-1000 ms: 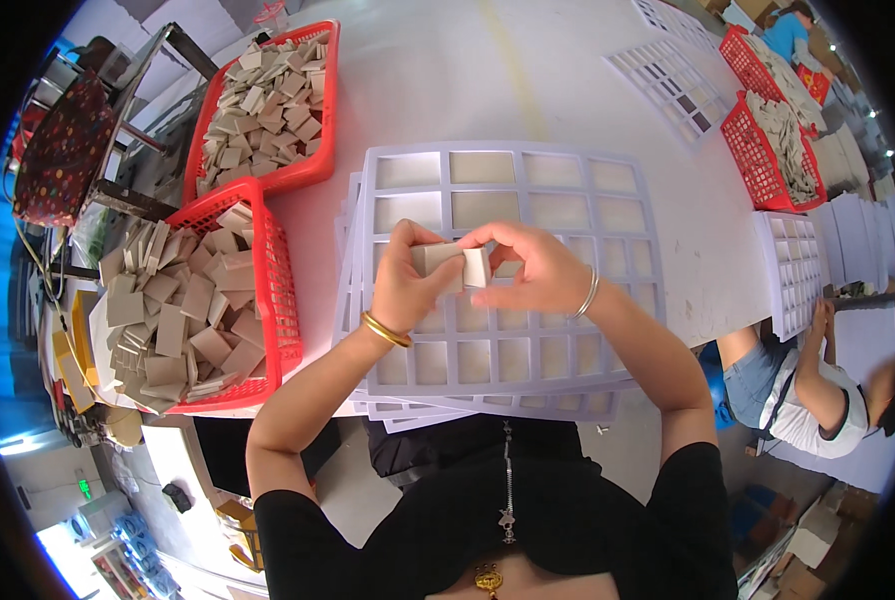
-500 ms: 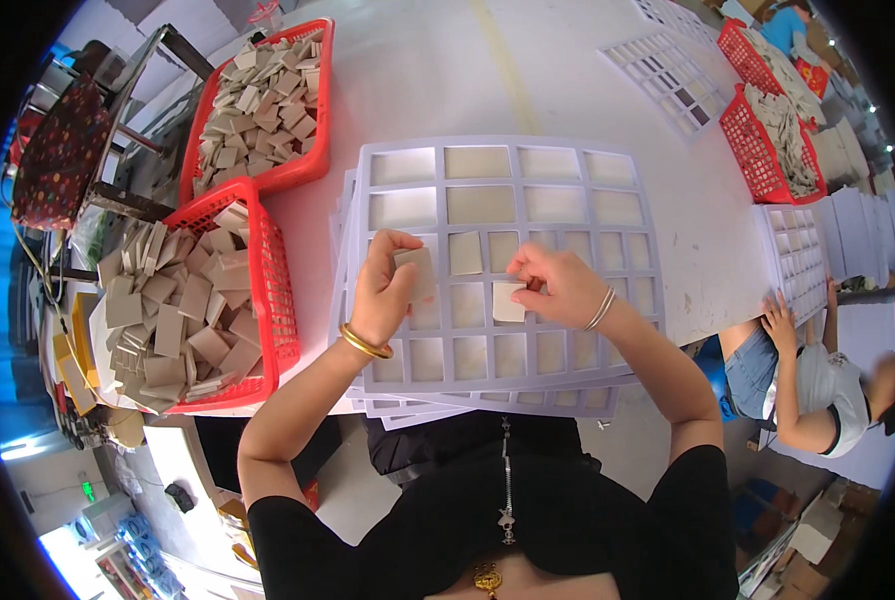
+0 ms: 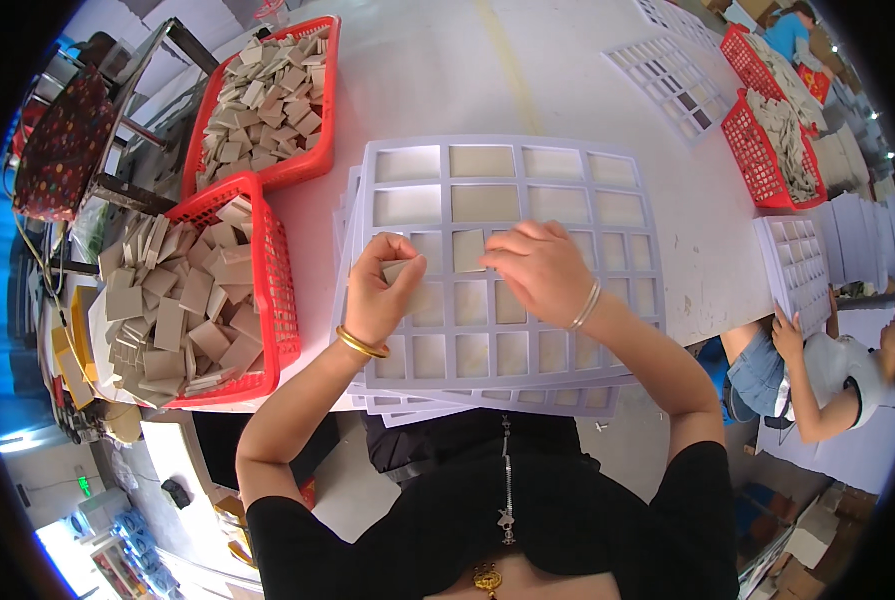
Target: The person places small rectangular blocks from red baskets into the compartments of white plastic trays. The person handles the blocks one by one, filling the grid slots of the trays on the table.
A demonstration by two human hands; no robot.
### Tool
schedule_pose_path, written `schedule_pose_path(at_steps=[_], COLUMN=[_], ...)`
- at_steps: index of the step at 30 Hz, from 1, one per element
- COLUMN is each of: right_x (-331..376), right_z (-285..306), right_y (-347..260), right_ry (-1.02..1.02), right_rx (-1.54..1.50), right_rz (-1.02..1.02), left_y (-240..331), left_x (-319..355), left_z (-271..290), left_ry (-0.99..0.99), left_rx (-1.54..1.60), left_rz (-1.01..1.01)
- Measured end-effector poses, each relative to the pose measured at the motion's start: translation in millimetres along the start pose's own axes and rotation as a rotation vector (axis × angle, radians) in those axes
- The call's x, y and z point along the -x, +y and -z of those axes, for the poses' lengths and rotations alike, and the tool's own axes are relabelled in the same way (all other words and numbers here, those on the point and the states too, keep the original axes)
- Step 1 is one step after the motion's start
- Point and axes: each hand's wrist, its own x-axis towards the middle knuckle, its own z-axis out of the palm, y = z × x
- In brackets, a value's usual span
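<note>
From the head view, a pale lilac grid tray (image 3: 502, 265) lies on top of a stack of like trays on the white desk (image 3: 447, 75), squarely in front of the person, so both hands reach its square cells without stretching. The left hand (image 3: 382, 290) is closed in a pinch on a small stack of beige square tiles (image 3: 397, 270), held just above the tray's left part, ready to feed. The right hand (image 3: 537, 265) is curled, fingertips down at a tile (image 3: 467, 250) that sits in a cell in the middle row; whether it grips or only presses the tile, I cannot tell. Many cells already hold tiles. Two red mesh baskets (image 3: 267, 250) of loose tiles stand at the person's left, near the feeding hand. At the right edge, another person (image 3: 827, 370) works at their own trays.
</note>
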Motion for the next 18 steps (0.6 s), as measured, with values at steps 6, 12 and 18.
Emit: schedule_pose_path(at_steps=[6,12,18], right_x=[-11,-33,-23], right_z=[-6,7,-7], right_y=[-3,-35,-27], right_ry=[-0.065,0.043,0.183], right_rx=[-0.039,-0.656,-0.645], right_rz=[0.006,-0.216,-0.143], left_y=[-6,1,13], left_x=[0,2,-5], left_z=[-9,-38,-34], left_ry=[-0.047,0.04,0.15], left_rx=[0.107,0.428,0.639], left_rz=[-0.025,0.186,0.169])
